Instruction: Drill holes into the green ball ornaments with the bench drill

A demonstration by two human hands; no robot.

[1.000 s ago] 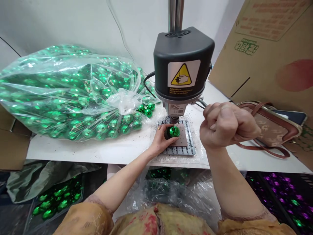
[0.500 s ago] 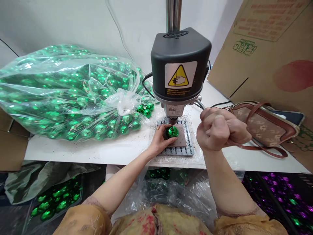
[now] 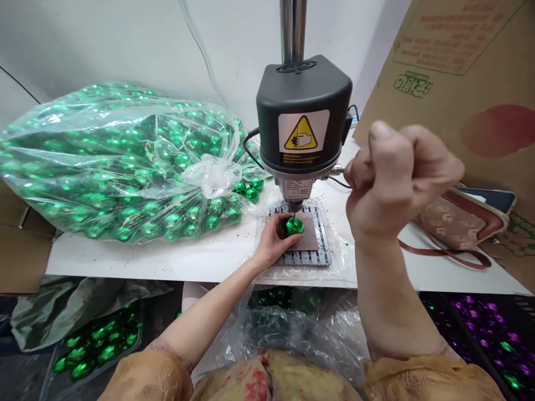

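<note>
My left hand point(image 3: 273, 240) holds a shiny green ball point(image 3: 296, 225) between thumb and fingers, on a brownish pad point(image 3: 310, 236) over the slotted metal base point(image 3: 326, 257). Straight above stands a black-housed drill press point(image 3: 304, 111), its thin bit reaching down to the ball's top. The ball's top looks notched, but fine detail is too small to make out. Raised at the right, my right hand point(image 3: 395, 178) is closed round the metal feed lever point(image 3: 340, 170) at the machine's side; most of the lever is hidden by the fist.
A tied clear bag point(image 3: 125, 161) of green balls fills the left, with several loose balls point(image 3: 252, 194) by its knot. A handbag point(image 3: 455, 220) and a cardboard box point(image 3: 460, 72) stand right. Below the table are green balls point(image 3: 98, 340) and purple balls point(image 3: 485, 323).
My right fist has risen and turned back with the lever. My left hand keeps the ball in place; the ball's top now looks notched. A small green bit has appeared on the table.
</note>
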